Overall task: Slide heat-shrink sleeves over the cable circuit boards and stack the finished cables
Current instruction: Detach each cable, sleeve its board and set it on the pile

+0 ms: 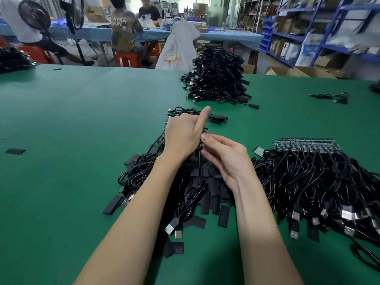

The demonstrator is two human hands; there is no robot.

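Even, bright overhead light falls on the matte green tabletop point(78, 124), leaving only soft, faint shadows. The silver USB plugs point(349, 214) at 4 o'clock catch small glints. The blue metal shelving point(320, 38) at 2 o'clock is smeared and bowed by wide-angle distortion.

- green surface point(72, 120) fills foreground
- blue-covered table point(226, 36) behind, red stools point(127, 58) under it
- blue metal shelving point(320, 29) right, stocked with boxes
- standing fan point(75, 15) left
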